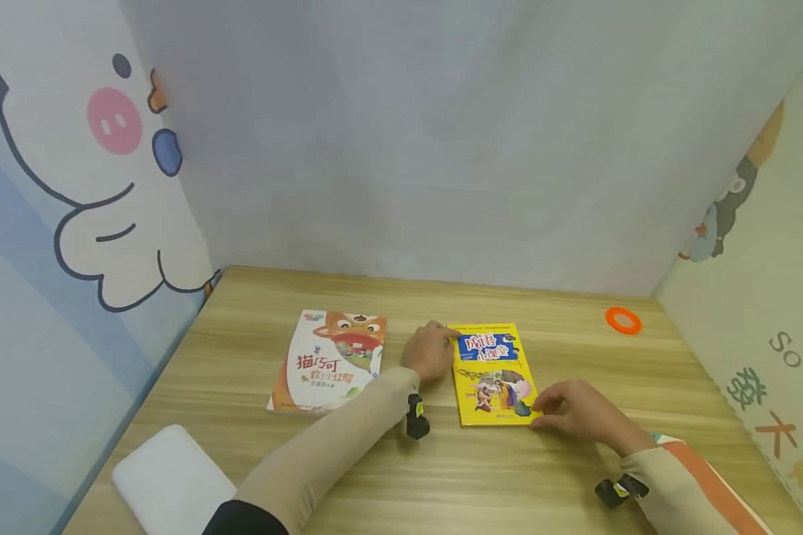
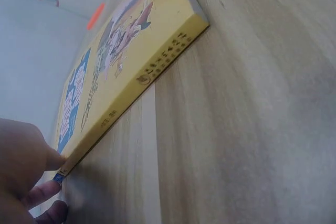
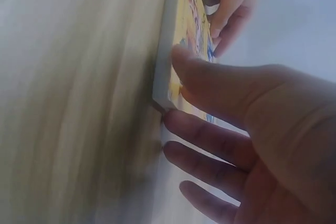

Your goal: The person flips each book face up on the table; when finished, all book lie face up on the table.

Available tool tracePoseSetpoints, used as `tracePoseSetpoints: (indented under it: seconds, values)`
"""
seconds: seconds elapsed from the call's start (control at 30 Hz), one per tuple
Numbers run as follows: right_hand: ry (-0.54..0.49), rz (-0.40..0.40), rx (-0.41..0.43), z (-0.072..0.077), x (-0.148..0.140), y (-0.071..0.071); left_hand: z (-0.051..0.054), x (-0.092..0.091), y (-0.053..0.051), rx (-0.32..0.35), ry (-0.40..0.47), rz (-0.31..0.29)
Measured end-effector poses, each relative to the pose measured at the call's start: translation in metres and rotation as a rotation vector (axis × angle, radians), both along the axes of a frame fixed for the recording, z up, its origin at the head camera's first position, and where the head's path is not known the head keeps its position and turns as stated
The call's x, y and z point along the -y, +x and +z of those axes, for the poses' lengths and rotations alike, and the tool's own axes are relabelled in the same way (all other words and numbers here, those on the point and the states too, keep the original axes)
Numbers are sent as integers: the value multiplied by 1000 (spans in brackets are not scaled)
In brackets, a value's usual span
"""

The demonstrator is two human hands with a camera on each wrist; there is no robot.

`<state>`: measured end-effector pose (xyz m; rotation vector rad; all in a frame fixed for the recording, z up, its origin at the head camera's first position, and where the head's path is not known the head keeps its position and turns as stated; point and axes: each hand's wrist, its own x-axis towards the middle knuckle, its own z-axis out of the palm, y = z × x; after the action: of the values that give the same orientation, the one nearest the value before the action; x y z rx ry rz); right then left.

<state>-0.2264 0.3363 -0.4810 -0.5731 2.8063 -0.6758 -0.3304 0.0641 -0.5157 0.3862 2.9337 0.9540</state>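
Observation:
A yellow paperback book (image 1: 491, 383) with a blue title block lies flat on the wooden table, cover up. My left hand (image 1: 430, 353) pinches it near its upper left corner, on the spine side. In the left wrist view the thumb of that hand (image 2: 23, 153) touches the book's spine edge (image 2: 152, 69) and other fingers sit lower. My right hand (image 1: 585, 412) holds the lower right corner. The right wrist view shows the right thumb (image 3: 186, 64) over the cover and the index fingertip at the corner, other fingers spread below.
Left of my left hand lies a white picture book (image 1: 324, 357) with a cartoon animal cover, partly behind my forearm. A white flat object (image 1: 170, 475) sits at the table's near left. An orange ring (image 1: 636, 328) lies at the far right. Walls border the table's back and sides.

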Motion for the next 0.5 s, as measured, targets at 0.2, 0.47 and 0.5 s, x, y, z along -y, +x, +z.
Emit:
tracePoseSetpoints:
  seconds: [0.2,0.47,0.5]
  values:
    - [63,-10,-77,-6,3,3,1,2,-3,5,-8,-15]
    - [86,-29,-95,-4,8,6,3,3,2,49,-39,-56]
    - [95,-37,-89,-3,9,6,4,3,3,49,-45,-61]
